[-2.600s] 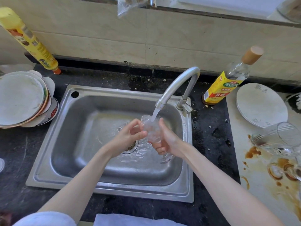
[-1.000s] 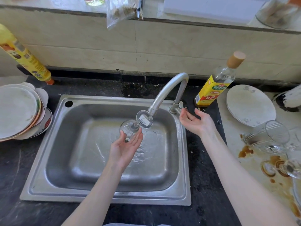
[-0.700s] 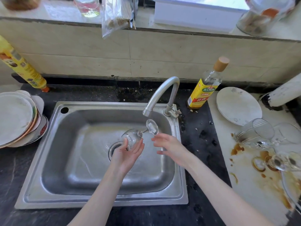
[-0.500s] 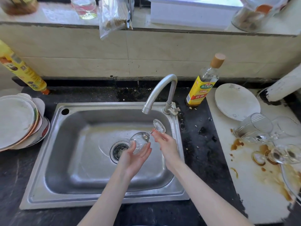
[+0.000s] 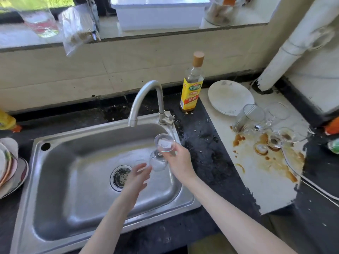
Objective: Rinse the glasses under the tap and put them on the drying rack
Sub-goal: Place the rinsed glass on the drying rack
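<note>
Glass [image 5: 159, 157], a small stemmed one, hung upside down over the sink [image 5: 60, 182], foot up and bowl down, we judged so the rinse water could drain out. Our right hand [image 5: 178, 163] pinched it by the stem and foot, fingers curled round it. Our left hand [image 5: 136, 177] was just beside the bowl with fingers loose and spread, holding nothing; whether a fingertip touched the glass we could not tell. No water ran from the tap [image 5: 145, 99], so we took the rinse as done and the trip to a rack as the next step, though no rack was visible to us.

On the right lay a pale board [image 5: 260, 187] stained brown, with more glasses [image 5: 256, 118] tipped on it, seemingly waiting their turn, and a plate [image 5: 229, 97] behind them. A yellow-labelled bottle [image 5: 191, 88] stood by the tap on the dark counter [image 5: 207, 162], plates [image 5: 9, 173] were stacked at the left, and a tiled wall rose to a sill
</note>
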Motion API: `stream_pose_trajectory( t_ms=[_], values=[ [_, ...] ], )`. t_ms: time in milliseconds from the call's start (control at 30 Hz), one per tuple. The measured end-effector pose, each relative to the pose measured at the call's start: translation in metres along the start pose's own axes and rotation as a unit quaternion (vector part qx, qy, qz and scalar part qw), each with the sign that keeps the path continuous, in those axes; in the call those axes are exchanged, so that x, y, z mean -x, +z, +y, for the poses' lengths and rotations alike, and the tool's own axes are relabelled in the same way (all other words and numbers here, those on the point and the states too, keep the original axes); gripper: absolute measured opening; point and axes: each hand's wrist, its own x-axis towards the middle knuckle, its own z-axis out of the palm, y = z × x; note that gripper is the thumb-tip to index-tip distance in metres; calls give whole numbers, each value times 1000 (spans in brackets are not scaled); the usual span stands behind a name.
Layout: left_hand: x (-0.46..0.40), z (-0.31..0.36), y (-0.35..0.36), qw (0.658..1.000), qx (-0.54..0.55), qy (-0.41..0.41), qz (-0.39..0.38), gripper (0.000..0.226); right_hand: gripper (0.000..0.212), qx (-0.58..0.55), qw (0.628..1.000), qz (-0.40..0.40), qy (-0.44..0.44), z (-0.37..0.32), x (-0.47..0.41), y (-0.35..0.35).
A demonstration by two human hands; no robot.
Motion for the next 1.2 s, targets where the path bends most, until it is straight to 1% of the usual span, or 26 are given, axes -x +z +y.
stream_pose_trajectory(
  t_ms=[33,67,100,167,233,300,367,433,533,567,633,700,733,800,867,900,967,1033,1100,1167,1200],
  values=[
    [0,0,-2,991,-111,68,23,39,18,18,1000,0,-23,0,7,-6],
    [-1,0,-5,963,-228,138,37,43,21,29,999,1,-38,1,15,-12],
    [1,0,-6,920,-333,202,42,46,23,38,998,8,-45,2,22,-18],
    [8,-3,-5,838,-469,278,37,50,23,52,997,36,-37,7,38,-31],
    [23,-5,-2,777,-541,319,24,50,23,30,997,68,-23,12,59,-45],
    [40,-10,2,724,-580,374,13,45,22,0,996,91,-16,13,84,-58],
    [61,-20,10,677,-614,405,-26,49,23,-6,993,119,-22,17,117,-73],
    [89,-34,21,641,-635,429,-57,52,21,-12,988,153,-15,26,158,-87],
    [136,-63,34,602,-641,464,-110,53,15,-35,978,204,-7,45,230,-108],
    [152,-74,37,587,-641,479,-126,54,14,-40,975,220,-7,51,257,-115],
    [189,-93,47,567,-639,492,-166,60,11,-47,965,259,-4,59,313,-127],
    [228,-113,60,544,-641,500,-207,66,18,-61,948,313,7,68,373,-138],
    [248,-122,68,527,-642,511,-224,69,20,-71,939,337,13,71,403,-144],
    [285,-140,86,482,-641,535,-265,77,17,-83,920,383,27,79,457,-155],
    [319,-159,105,426,-655,540,-314,82,13,-92,893,437,49,91,508,-166],
    [337,-168,116,400,-653,550,-333,79,12,-87,880,463,63,98,534,-171],
    [367,-188,137,355,-652,562,-365,65,11,-85,854,505,91,110,585,-179],
    [396,-209,158,321,-629,583,-402,67,9,-91,824,549,108,120,634,-184],
    [422,-234,179,297,-605,585,-452,69,12,-92,787,597,124,128,681,-188],
    [451,-256,200,260,-588,589,-489,57,13,-91,751,637,150,136,724,-192],
    [465,-268,211,247,-572,598,-505,53,17,-89,735,653,161,140,743,-196]
  ],
)
